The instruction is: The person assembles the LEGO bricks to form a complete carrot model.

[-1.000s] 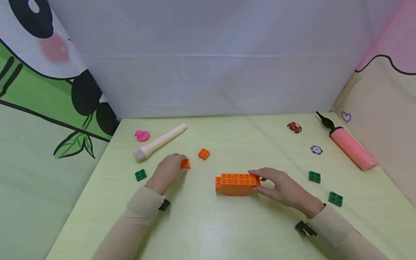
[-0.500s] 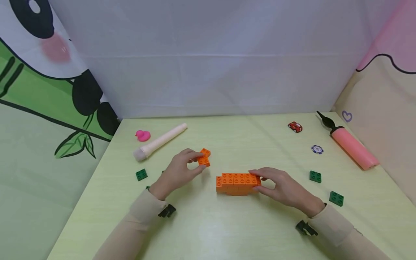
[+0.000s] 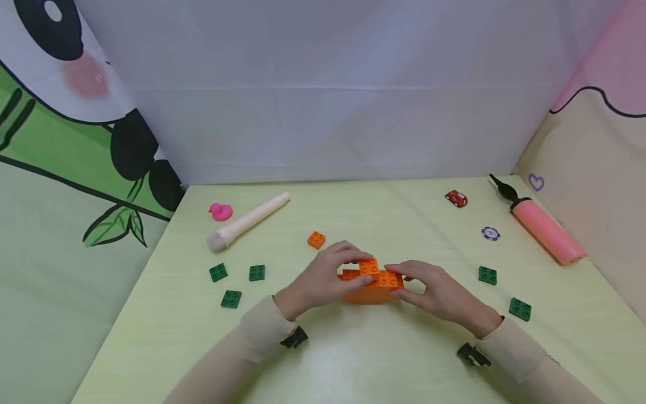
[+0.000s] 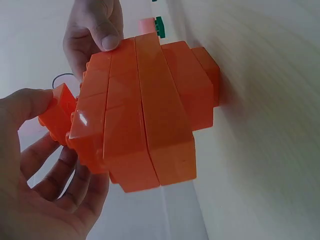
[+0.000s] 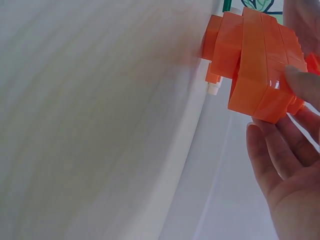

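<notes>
In the head view my left hand (image 3: 328, 278) pinches a small orange toy brick (image 3: 368, 265) between thumb and fingers, over the top of a larger orange block build (image 3: 367, 295). The left wrist view shows that brick (image 4: 59, 116) tilted close above the studs of the build (image 4: 150, 112), which steps inward to a narrower base on the table. My right hand (image 3: 436, 289) grips the build's right end, thumb on the near side and fingers behind. From the right wrist, the held end of the build (image 5: 255, 75) shows between thumb and fingers.
One loose orange brick (image 3: 316, 239) lies behind the build. Several green bricks lie at both sides, such as a left one (image 3: 257, 272) and a right one (image 3: 520, 309). Farther back are a pink duck (image 3: 221, 211), white tube (image 3: 247, 221), red car (image 3: 456, 198), chip (image 3: 490, 233) and pink pump (image 3: 547, 231).
My left hand has carried the small orange brick rightward from the table's left side to above the build, uncovering two green bricks. My right hand has stayed on the build.
</notes>
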Demonstrator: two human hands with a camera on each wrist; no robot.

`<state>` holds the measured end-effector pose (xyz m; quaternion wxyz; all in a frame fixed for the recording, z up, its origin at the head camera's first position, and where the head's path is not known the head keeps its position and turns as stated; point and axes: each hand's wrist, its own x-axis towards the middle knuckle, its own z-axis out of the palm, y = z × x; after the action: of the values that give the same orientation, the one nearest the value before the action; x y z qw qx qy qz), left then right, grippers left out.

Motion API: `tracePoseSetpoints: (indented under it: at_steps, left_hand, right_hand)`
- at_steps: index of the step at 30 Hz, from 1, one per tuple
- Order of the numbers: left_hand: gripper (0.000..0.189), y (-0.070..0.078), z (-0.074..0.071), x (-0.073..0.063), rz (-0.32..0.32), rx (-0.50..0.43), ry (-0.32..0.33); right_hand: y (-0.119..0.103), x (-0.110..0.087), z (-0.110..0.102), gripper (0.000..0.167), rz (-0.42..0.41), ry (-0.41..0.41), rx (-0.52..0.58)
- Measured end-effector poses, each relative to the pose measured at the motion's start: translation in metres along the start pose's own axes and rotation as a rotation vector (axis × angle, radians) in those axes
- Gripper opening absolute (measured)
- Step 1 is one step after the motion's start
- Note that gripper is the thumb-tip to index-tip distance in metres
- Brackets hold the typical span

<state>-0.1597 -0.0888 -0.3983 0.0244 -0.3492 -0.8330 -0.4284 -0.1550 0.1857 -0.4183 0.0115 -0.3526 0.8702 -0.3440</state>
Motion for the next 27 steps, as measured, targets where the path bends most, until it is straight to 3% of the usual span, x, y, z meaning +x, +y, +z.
tracePoseSetpoints:
  at_steps: [7,13,27]
  left_hand:
    - [0.034,0.005,0.011,0.007,0.036,0.054,-0.027]
    - [0.034,0.005,0.013,0.006,0.028,0.119,-0.032]
    - [0.034,0.007,0.013,0.007,-0.006,0.093,-0.075]
  right_hand:
    - [0.002,0.0,0.0,0.052,-0.026,0.001,0.004]
    - [0.003,0.0,0.002,0.051,-0.041,0.015,0.003]
    - [0.003,-0.001,0.002,0.051,-0.042,0.024,0.009]
